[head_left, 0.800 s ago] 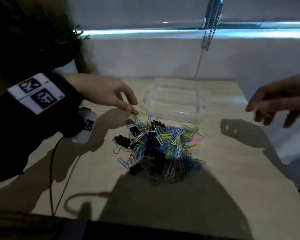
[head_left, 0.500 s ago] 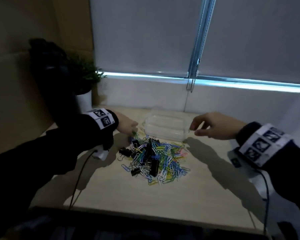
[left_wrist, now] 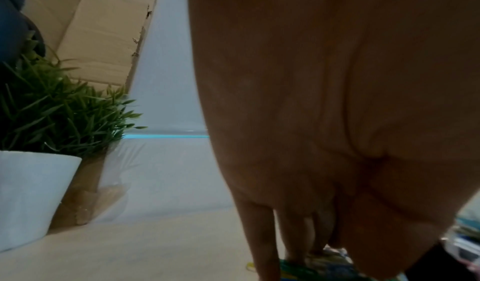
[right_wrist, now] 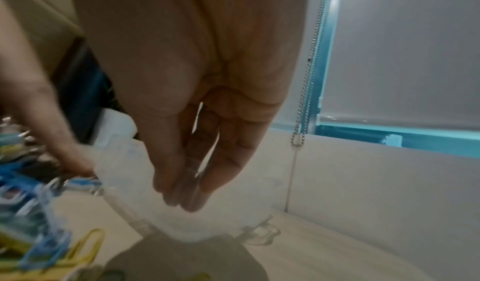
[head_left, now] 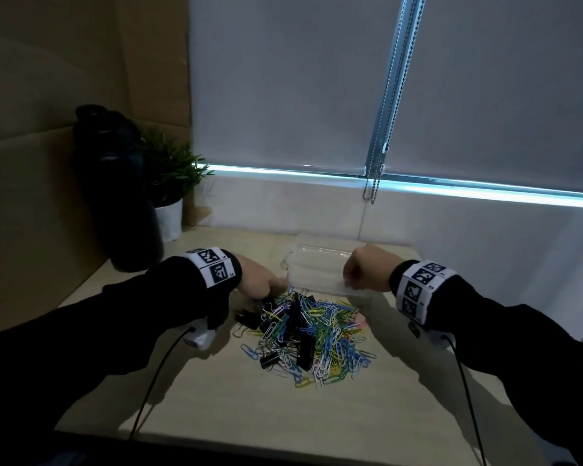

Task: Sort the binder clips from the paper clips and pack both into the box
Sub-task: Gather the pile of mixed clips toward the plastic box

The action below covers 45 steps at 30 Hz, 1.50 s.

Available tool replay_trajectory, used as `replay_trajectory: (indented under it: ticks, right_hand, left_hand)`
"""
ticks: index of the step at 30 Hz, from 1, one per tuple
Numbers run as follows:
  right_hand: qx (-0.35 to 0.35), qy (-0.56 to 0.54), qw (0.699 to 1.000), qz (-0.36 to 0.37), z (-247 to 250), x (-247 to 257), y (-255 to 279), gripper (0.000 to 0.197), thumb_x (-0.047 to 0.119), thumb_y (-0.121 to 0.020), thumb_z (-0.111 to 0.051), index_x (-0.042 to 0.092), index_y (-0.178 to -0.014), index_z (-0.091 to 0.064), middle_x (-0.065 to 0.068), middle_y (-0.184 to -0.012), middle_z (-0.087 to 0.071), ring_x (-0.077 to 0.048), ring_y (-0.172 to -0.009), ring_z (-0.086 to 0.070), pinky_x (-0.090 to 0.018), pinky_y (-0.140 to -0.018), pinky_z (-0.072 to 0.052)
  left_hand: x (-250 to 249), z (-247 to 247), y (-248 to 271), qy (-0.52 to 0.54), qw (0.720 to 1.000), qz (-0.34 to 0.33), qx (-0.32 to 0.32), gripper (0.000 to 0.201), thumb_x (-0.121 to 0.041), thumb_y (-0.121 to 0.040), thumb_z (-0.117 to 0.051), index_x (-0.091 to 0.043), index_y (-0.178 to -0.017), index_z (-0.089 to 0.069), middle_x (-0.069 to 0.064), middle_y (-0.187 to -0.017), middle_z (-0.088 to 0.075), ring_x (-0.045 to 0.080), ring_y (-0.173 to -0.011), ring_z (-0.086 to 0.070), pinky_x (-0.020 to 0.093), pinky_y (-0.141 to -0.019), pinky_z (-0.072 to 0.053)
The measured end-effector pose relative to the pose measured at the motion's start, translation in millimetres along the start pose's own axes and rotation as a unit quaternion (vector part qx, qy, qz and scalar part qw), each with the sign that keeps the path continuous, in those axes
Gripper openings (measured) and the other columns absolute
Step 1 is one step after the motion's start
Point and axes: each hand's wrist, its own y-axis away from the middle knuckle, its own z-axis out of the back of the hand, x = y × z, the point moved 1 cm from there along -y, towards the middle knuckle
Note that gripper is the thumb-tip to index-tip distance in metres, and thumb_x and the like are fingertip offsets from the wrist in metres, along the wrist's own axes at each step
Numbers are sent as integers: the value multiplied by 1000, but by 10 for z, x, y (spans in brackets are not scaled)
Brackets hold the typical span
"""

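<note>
A mixed pile of coloured paper clips [head_left: 330,327] and black binder clips [head_left: 305,351] lies mid-table. Behind it stands the clear plastic box [head_left: 317,267]. My right hand [head_left: 350,280] is at the box's right front corner. In the right wrist view its thumb and fingers [right_wrist: 182,199] come together on the clear box [right_wrist: 233,213] and pinch its edge. My left hand [head_left: 273,287] points down at the box's left front corner, where the pile begins. In the left wrist view its fingers [left_wrist: 293,244] hang straight, with their tips on the clips. No clip shows in either hand.
At the back left stand a tall black bottle [head_left: 122,196] and a small potted plant [head_left: 169,183], with a cardboard wall behind them. A blind chain [head_left: 377,176] hangs behind the box. Cables [head_left: 155,371] trail from both wrists across the table's front.
My right hand has come in from the right and down onto the box's right front corner. The left hand has stayed at the box's left corner. The head view has lifted.
</note>
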Motion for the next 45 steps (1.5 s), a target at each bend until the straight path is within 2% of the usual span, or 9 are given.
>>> replay_trajectory:
  ticks: [10, 13, 16, 20, 24, 28, 32, 40, 45]
  right_hand:
    - [-35, -37, 998, -43, -67, -48, -214, 16, 13, -83, -68, 12, -96, -77, -6, -93, -76, -20, -86, -71, -31, -84, -56]
    - [-48, -42, 997, -50, -58, -49, -244, 17, 13, -84, -67, 12, -98, -76, -7, -96, -76, -21, -89, -70, -25, -81, -52]
    - [-67, -66, 993, -72, 5, -131, -243, 16, 11, -84, -67, 11, -97, -77, -8, -95, -76, -21, -89, -70, -22, -80, -48]
    - [-60, -71, 991, -96, 43, -241, -213, 17, 9, -84, -67, 12, -98, -76, -9, -94, -75, -21, -84, -70, -24, -82, -52]
    - [-29, -73, 993, -87, 7, -282, -192, 20, 10, -85, -66, 12, -103, -75, -8, -92, -76, -13, -74, -65, -22, -82, -52]
    - [-14, -83, 995, -57, -78, -236, -118, 23, 6, -83, -68, 11, -104, -75, -7, -97, -76, -16, -88, -70, -31, -90, -55]
    - [-13, -80, 996, -25, -104, -167, -20, 27, 2, -85, -62, 12, -106, -74, -6, -99, -75, -17, -94, -70, -32, -94, -53]
    - [-5, -61, 997, 45, -145, -4, 238, 26, 11, -90, -61, 16, -114, -71, -2, -112, -72, -15, -100, -67, -24, -93, -49]
    - [1, -50, 997, 66, -159, -3, 359, 26, 13, -90, -61, 15, -114, -71, -2, -109, -73, -16, -98, -68, -26, -93, -50]
  left_hand:
    - [61, -213, 4, 15, 997, -69, 29, 82, 7, -84, -28, -33, -152, -4, 4, -161, -8, 22, -147, -14, 42, -120, -17]
    - [52, -196, 34, 26, 995, -92, 24, 79, 8, -86, -31, -32, -152, -15, 3, -157, -26, 22, -141, -30, 38, -116, -27]
    - [39, -50, 85, 56, 992, -103, -43, 65, 7, -89, -38, -22, -147, -36, 2, -143, -48, 21, -128, -47, 27, -101, -35]
    - [78, 191, -17, 25, 991, -44, -124, 47, -10, -98, -34, -14, -145, -39, 7, -151, -38, 23, -137, -38, 36, -113, -29]
    - [34, 192, -175, 6, 999, -11, -49, 28, -11, -95, -46, -2, -121, -51, 14, -120, -55, 20, -94, -50, 31, -84, -42]
    - [36, 89, -193, -13, 1000, -22, -18, 48, -12, -98, -36, -14, -145, -34, 1, -158, -22, 19, -131, -34, 39, -115, -21]
    - [29, -63, -72, 3, 997, -71, 13, 59, -9, -98, -31, -29, -152, -17, -9, -161, -8, 15, -148, -12, 39, -121, -6]
    - [1, -258, 99, 29, 991, -128, -2, 48, -10, -99, -34, -25, -144, -37, 2, -148, -42, 21, -132, -42, 39, -114, -31]
    - [19, -261, 156, 29, 984, -168, -55, 42, -11, -98, -40, -27, -136, -50, -2, -114, -64, 18, -102, -58, 26, -94, -46]
